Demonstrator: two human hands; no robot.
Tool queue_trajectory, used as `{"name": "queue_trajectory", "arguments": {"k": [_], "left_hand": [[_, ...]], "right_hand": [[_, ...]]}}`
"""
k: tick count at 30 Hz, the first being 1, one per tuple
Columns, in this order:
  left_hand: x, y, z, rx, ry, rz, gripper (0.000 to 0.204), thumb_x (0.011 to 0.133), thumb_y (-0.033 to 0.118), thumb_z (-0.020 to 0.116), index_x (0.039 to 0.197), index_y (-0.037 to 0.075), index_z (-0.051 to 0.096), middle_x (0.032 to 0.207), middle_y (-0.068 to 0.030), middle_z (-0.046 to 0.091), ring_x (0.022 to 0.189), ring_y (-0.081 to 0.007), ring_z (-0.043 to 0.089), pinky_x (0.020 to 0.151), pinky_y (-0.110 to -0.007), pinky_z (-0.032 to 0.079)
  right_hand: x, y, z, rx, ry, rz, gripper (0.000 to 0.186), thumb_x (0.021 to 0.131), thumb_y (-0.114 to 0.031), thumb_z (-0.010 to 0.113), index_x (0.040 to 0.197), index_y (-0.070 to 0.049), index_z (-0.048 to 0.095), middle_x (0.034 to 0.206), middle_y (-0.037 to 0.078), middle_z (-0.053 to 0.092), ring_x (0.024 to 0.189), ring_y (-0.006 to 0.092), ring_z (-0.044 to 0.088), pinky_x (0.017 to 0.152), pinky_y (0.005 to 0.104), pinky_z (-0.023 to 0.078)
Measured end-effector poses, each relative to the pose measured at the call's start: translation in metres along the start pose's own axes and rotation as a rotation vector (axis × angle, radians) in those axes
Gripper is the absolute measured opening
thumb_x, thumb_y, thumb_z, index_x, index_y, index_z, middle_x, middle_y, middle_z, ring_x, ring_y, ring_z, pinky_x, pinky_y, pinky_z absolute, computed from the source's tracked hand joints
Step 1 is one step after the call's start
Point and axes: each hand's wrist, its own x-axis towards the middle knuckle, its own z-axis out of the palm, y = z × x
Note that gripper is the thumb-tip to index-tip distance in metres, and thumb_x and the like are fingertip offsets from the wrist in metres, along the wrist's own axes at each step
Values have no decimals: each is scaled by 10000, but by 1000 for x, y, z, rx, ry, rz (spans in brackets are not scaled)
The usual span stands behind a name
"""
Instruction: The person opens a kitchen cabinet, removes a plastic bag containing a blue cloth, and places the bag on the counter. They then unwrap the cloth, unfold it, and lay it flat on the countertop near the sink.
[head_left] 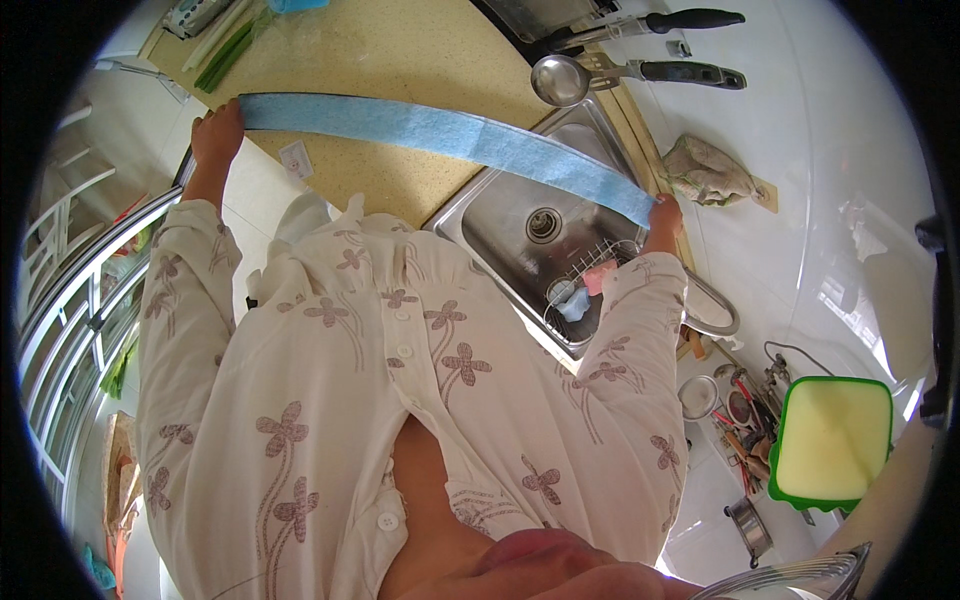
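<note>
Both arms reach forward and apart, with a long light-blue cloth strip (420, 122) stretched between my hands. My left hand (218, 135) is closed on its left end, near the left edge of the countertop. My right hand (664, 215) grips the other end beyond the right side of the sink. Held nearly taut, the strip has a dark line along its far edge. It passes above the speckled yellow countertop (370, 180) and across the far part of the steel sink (500, 215). Its exact fabric kind I cannot tell.
A wire rack (600, 262) with pink and blue cloths sits in the sink. On the right wall hang a ladle (562, 80), other utensils and a grey rag (705, 170). Green onions (226, 56) lie at the far left. A green-rimmed container (832, 440) is at lower right.
</note>
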Motion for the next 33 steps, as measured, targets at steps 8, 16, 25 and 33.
{"name": "queue_trajectory", "arguments": {"k": [8,16,25,33], "left_hand": [[-15,14,-19,-169,187,107,212,877,251,581,1072,174,605,1202,-36,557,1043,-259,595,848,-437,485],[-30,164,-82,-595,366,696,474,766,339,721,1191,159,612,1314,-67,520,1224,-280,472,1012,-446,373],[-50,278,-112,-302,204,916,824,694,336,795,1403,150,419,1391,-78,439,1274,-287,423,1047,-428,352],[-47,297,-107,-233,214,885,780,719,330,767,1397,142,430,1277,-56,516,1122,-230,523,964,-379,398]], "right_hand": [[-35,-40,-11,-79,97,-113,454,804,-221,608,1257,-238,587,1272,107,578,1200,291,532,997,433,419],[-121,-123,-14,17,10,-821,1117,598,-296,845,1504,-263,193,1514,77,286,1417,285,250,1142,533,215],[-126,-138,-14,-99,-34,-792,1003,625,-324,820,1470,-278,281,1461,30,367,1372,245,330,1162,540,136],[-124,-134,-8,26,67,-875,774,667,-318,763,1359,-241,426,1342,40,457,1296,252,410,1154,542,145]]}}
